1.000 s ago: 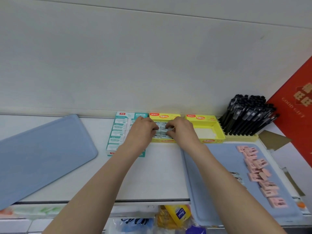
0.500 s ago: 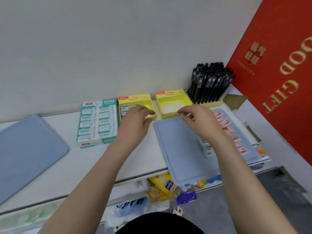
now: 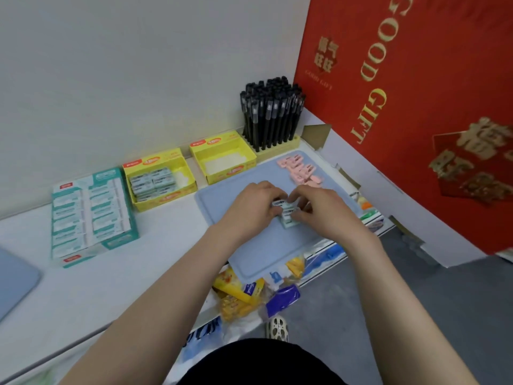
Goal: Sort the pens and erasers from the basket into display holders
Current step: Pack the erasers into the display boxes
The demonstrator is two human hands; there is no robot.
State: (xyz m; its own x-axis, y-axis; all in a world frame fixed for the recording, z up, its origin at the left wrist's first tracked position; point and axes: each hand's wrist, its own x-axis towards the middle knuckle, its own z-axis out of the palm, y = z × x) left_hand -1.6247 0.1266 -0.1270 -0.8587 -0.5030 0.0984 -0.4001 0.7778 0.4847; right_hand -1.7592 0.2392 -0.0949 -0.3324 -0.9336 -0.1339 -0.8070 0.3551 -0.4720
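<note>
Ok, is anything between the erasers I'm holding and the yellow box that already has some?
Nothing visible. The left hand and right hand grip the green erasers over the blue tray; only tray and shelf lie between them and the half-filled yellow box. The empty yellow box sits aside.

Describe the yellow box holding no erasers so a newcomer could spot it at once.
Start at the red banner on the right; black pens stand beside it. The yellow box sits just left of the pens. Unlike its yellow twin further left, which holds erasers, its white floor is bare.
</note>
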